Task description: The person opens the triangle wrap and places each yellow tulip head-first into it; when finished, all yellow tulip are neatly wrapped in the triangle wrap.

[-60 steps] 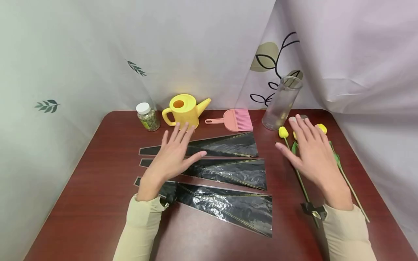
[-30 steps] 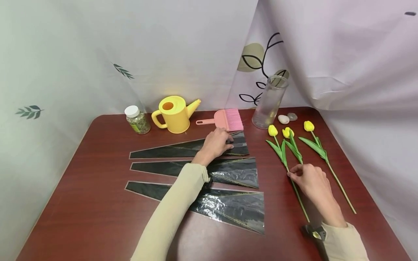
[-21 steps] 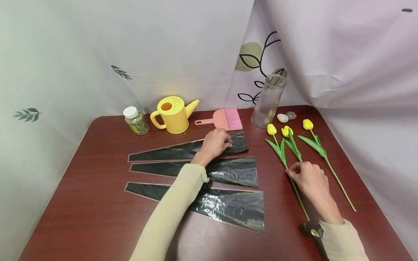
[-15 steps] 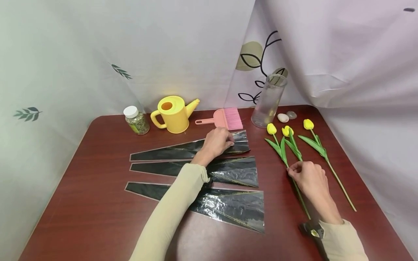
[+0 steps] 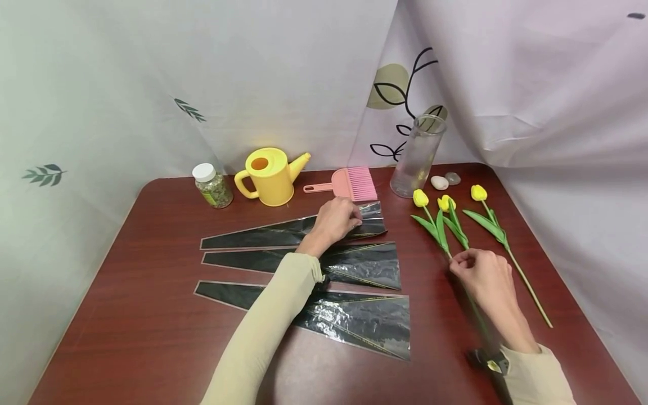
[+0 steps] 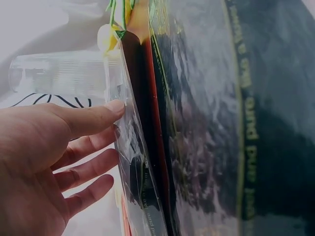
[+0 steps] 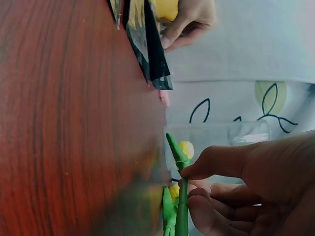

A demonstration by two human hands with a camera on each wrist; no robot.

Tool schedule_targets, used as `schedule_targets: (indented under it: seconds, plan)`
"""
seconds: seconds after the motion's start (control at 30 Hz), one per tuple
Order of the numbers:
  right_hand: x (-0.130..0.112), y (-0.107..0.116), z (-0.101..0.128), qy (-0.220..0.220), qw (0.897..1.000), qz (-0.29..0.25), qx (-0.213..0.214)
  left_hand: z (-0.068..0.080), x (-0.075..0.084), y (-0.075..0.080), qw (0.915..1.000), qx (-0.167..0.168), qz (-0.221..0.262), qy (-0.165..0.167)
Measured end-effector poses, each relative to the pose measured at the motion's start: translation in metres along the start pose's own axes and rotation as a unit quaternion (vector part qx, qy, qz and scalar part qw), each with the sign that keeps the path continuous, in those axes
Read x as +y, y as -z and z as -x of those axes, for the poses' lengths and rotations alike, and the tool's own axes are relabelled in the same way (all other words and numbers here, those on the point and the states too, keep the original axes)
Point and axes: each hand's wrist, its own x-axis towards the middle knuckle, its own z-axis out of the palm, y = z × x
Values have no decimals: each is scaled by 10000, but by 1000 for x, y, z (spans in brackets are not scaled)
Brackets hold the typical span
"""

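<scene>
My left hand (image 5: 331,222) pinches the right part of the farthest black, clear-edged flower wrapping sleeve (image 5: 268,235). In the left wrist view, thumb and fingertips meet at the upper edge of the film (image 6: 135,147), which stands raised from the layer beside it. My right hand (image 5: 487,281) pinches the green stem of the leftmost yellow tulip (image 5: 420,198) below its leaves, between thumb and index finger. In the right wrist view that stem (image 7: 182,209) runs past the thumb tip, and its lower end is blurred in the head view. A second tulip (image 5: 446,203) lies close beside it, its stem partly hidden by my right hand.
Two more black sleeves (image 5: 243,261) (image 5: 369,320) lie nearer on the red-brown table (image 5: 126,315). Along the back stand a lidded jar (image 5: 215,187), yellow watering can (image 5: 273,183), pink brush and dustpan (image 5: 349,184), glass vase (image 5: 417,160) and two stones (image 5: 439,183). A third tulip (image 5: 491,225) lies right.
Both hands came down from a spread pose: the left reached right and took hold of the far sleeve, lifting its edge; the right took the left tulip's stem, whose lower end is now moving.
</scene>
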Motion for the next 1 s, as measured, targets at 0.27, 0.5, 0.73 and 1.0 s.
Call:
schedule_targets:
  seconds: [0.27,0.5,0.73,1.0]
  plan:
    - [3,21,1,-735,9875,-1102,-859,1,-1,0,10000,4,-44,41]
    - [12,26,-12,-2018,8497,-4657,-1431,3,-1,2,10000,33,-45,68]
    - [5,10,-27,-2773,6964,-6587,-654,3,0,2,10000,47,3,68]
    - [-8,-14,-44,-3118,5949,-7385,599,6,1,3,10000,71,61,-4]
